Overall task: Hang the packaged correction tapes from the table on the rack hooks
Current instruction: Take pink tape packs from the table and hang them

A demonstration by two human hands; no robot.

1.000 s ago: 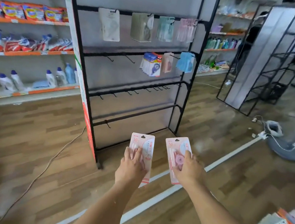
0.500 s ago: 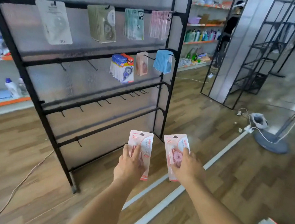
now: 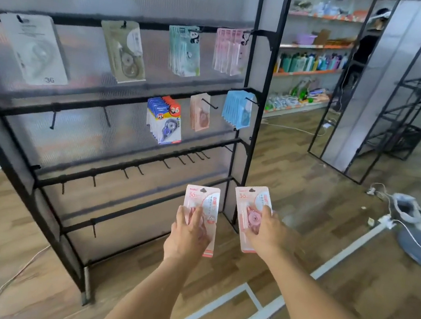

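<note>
A pink packet [image 3: 204, 207] is held upright in the left hand [image 3: 187, 237], fingers curled round its lower half. A second pink packet [image 3: 249, 210] is gripped the same way in the right hand [image 3: 269, 232]. Both packets are held side by side, apart, before the lower right corner of the black rack [image 3: 254, 111], below its bare hooks [image 3: 190, 158]. Other packets [image 3: 166, 120] are hung on the upper bars
</note>
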